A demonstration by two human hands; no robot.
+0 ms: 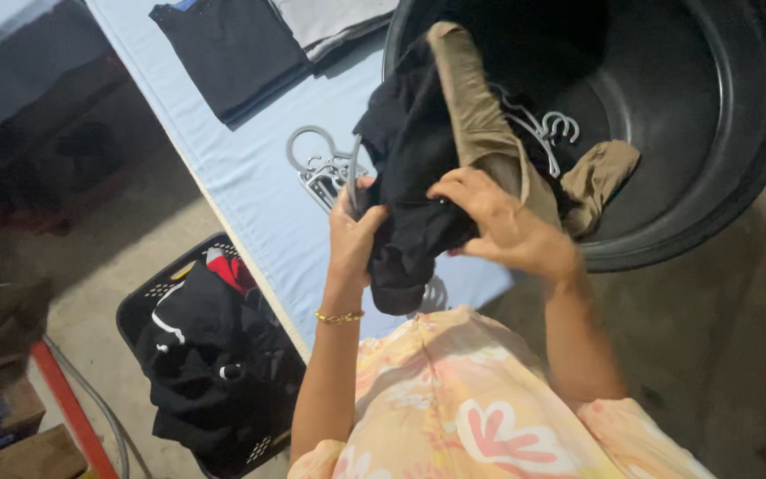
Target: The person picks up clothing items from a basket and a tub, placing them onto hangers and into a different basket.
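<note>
At eight o'clock, on the floor, a black laundry basket [148, 297] holds dark clothes with a red piece on top. Above it the pale blue surface [250, 177] runs from eleven o'clock down toward the centre; a folded black garment [232, 49] and a folded grey one [330, 18] lie at its far end, and a bunch of grey hangers [321, 168] lies just left of centre. The left hand [354, 232], a gold bracelet [340, 317] on its wrist, is clenched on the lower part of a bunched black garment [414, 168] at the centre. The right hand [503, 226] grips the same garment from the right, its fingers pressed into the cloth. A tan garment [472, 106] drapes over the black one, reaching into the large black tub [711, 177] at two o'clock, where more hangers [547, 133] rest.
</note>
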